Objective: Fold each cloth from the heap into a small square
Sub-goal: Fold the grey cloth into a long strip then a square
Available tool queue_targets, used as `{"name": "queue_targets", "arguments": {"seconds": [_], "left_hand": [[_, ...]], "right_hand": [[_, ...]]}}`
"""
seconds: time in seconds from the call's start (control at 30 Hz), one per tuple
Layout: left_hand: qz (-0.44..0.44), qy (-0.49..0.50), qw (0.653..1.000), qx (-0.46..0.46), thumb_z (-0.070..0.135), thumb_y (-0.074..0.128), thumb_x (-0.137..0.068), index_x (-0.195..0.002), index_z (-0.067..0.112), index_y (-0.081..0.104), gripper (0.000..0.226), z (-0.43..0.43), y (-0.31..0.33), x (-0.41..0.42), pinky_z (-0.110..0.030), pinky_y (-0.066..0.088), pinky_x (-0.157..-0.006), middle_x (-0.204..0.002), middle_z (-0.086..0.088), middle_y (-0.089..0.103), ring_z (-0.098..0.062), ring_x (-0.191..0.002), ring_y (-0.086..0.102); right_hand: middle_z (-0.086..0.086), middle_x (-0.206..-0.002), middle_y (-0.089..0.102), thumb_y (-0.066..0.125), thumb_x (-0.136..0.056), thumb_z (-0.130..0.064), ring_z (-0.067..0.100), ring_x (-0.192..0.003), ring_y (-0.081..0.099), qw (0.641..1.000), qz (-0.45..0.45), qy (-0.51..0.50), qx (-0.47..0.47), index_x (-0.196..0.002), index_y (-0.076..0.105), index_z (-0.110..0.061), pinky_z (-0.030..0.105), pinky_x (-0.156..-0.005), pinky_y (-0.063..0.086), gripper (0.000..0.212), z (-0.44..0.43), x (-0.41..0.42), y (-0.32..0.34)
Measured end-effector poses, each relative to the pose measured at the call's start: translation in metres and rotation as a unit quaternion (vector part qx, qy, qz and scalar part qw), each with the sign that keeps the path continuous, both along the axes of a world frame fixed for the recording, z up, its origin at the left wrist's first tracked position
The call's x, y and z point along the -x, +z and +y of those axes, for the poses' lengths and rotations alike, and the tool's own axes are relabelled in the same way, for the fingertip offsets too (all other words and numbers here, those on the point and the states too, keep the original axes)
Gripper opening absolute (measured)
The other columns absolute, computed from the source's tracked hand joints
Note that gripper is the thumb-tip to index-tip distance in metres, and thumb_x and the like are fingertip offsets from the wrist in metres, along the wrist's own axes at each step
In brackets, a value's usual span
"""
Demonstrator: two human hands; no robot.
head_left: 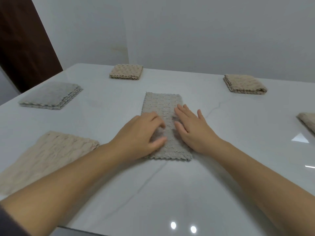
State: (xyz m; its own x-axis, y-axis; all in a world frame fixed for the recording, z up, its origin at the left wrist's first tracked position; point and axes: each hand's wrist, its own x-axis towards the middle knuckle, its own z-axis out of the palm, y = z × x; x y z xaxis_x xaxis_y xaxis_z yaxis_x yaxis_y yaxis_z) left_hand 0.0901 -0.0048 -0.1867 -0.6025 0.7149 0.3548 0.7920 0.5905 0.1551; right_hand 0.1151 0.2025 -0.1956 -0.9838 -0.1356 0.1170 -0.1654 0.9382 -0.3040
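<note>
A grey cloth (pixel 162 103), folded long, lies centred on the glossy white counter (pixel 170 193). Left hand (pixel 138 135) fingers (pixel 157 123) curl, apparently pinching it; right hand (pixel 194 132) presses flat, fingers apart. Folded stack (pixel 51 96) at 10 o'clock; pale wall (pixel 204 31), dark door (pixel 22 40) behind.

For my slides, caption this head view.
Left hand and right hand rest on a half-folded cloth on the table.

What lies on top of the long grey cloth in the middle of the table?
Both hands rest on its near half: the left hand with bent fingers, the right hand flat. The cloth under them is covered, so any crease there cannot be seen.
</note>
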Motion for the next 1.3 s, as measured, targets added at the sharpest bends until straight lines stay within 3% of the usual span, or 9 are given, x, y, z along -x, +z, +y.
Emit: {"name": "queue_targets", "arguments": {"seconds": [0.1, 0.23, 0.5, 0.6, 0.77, 0.93, 1.07, 1.17, 1.3], "left_hand": [[0.015, -0.082, 0.995, 0.058, 0.053, 0.053, -0.085, -0.102, 0.023, 0.059, 0.035, -0.015, -0.005, -0.017, -0.025, 0.040, -0.073, -0.096, 0.009, 0.055, -0.010, -0.088, 0.051], [0.059, -0.027, 0.997, 0.041, 0.029, 0.042, -0.086, -0.092, 0.017, 0.059, 0.022, -0.011, -0.015, -0.021, -0.024, 0.034, -0.058, -0.086, 0.005, 0.057, -0.018, -0.077, 0.057], [0.062, -0.027, 0.997, -0.020, 0.030, 0.046, -0.088, -0.091, 0.018, 0.056, 0.015, -0.010, -0.007, -0.039, -0.021, 0.029, -0.056, -0.082, 0.007, 0.055, -0.012, -0.069, 0.048], [0.074, -0.024, 0.996, -0.039, 0.026, 0.054, -0.088, -0.093, 0.018, 0.059, 0.010, -0.020, -0.010, -0.048, -0.024, 0.035, -0.055, -0.082, 0.007, 0.057, -0.013, -0.071, 0.052], [0.074, -0.091, 0.993, -0.019, 0.026, 0.059, -0.085, -0.097, 0.013, 0.064, 0.018, -0.032, -0.012, -0.063, -0.026, 0.043, -0.069, -0.091, 0.003, 0.061, -0.017, -0.081, 0.057], [0.024, -0.102, 0.994, 0.014, 0.024, 0.063, -0.075, -0.129, 0.019, 0.055, 0.055, -0.048, -0.014, -0.076, -0.027, 0.042, -0.102, -0.141, 0.003, 0.050, -0.013, -0.128, 0.048], [0.020, -0.117, 0.993, -0.003, 0.023, 0.061, -0.079, -0.131, 0.016, 0.058, 0.053, -0.057, -0.016, -0.083, -0.035, 0.043, -0.106, -0.145, 0.001, 0.048, -0.013, -0.136, 0.042], [0.055, -0.150, 0.987, -0.028, 0.021, 0.059, -0.086, -0.120, 0.012, 0.067, 0.035, -0.065, -0.024, -0.093, -0.038, 0.049, -0.098, -0.133, 0.001, 0.061, -0.014, -0.126, 0.054], [0.075, -0.180, 0.979, -0.056, 0.024, 0.056, -0.093, -0.118, 0.012, 0.067, 0.030, -0.075, -0.026, -0.121, -0.034, 0.057, -0.071, -0.117, 0.002, 0.069, -0.016, -0.099, 0.069]], "right_hand": [[-0.008, -0.161, 0.015, 0.041, -0.098, -0.022, 0.003, -0.148, 0.006, 0.999, 0.016, 0.050, 0.009, -0.155, 0.017, -0.022, 0.039, -0.122, 0.001, 0.062, 0.009, -0.025, -0.002], [-0.020, -0.156, 0.020, 0.045, -0.081, -0.019, -0.008, -0.143, 0.005, 0.994, -0.002, 0.099, 0.044, -0.153, 0.017, -0.030, 0.039, -0.122, 0.009, 0.078, 0.025, -0.051, -0.009], [-0.015, -0.143, 0.048, 0.069, -0.085, -0.016, -0.009, -0.135, 0.028, 0.987, 0.052, 0.129, 0.080, -0.142, 0.047, -0.027, 0.026, -0.118, 0.018, 0.062, 0.012, -0.039, -0.013], [-0.022, -0.139, 0.044, 0.068, -0.087, -0.017, -0.012, -0.130, 0.030, 0.985, 0.067, 0.153, 0.052, -0.139, 0.052, -0.026, 0.018, -0.116, 0.021, 0.055, 0.012, -0.043, -0.018], [-0.017, -0.150, 0.030, 0.045, -0.089, -0.026, -0.005, -0.141, 0.022, 0.982, 0.002, 0.182, 0.056, -0.146, 0.040, -0.024, 0.015, -0.117, 0.012, 0.057, 0.008, -0.067, -0.019], [-0.015, -0.150, 0.035, 0.052, -0.091, -0.008, -0.005, -0.141, 0.025, 0.979, -0.018, 0.171, 0.106, -0.145, 0.042, -0.026, 0.016, -0.118, 0.015, 0.058, 0.013, -0.092, -0.020], [-0.013, -0.146, 0.044, 0.053, -0.086, 0.000, -0.009, -0.136, 0.031, 0.975, -0.015, 0.161, 0.151, -0.140, 0.048, -0.029, 0.014, -0.115, 0.022, 0.062, 0.012, -0.110, -0.015], [-0.014, -0.147, 0.043, 0.052, -0.083, -0.010, -0.006, -0.137, 0.032, 0.975, -0.020, 0.171, 0.144, -0.140, 0.050, -0.029, 0.020, -0.116, 0.024, 0.059, 0.012, -0.125, -0.013], [-0.011, -0.143, 0.051, 0.055, -0.089, -0.025, 0.002, -0.130, 0.047, 0.967, 0.056, 0.235, 0.085, -0.136, 0.055, -0.026, 0.027, -0.108, 0.037, 0.047, 0.010, -0.149, -0.012]]}}
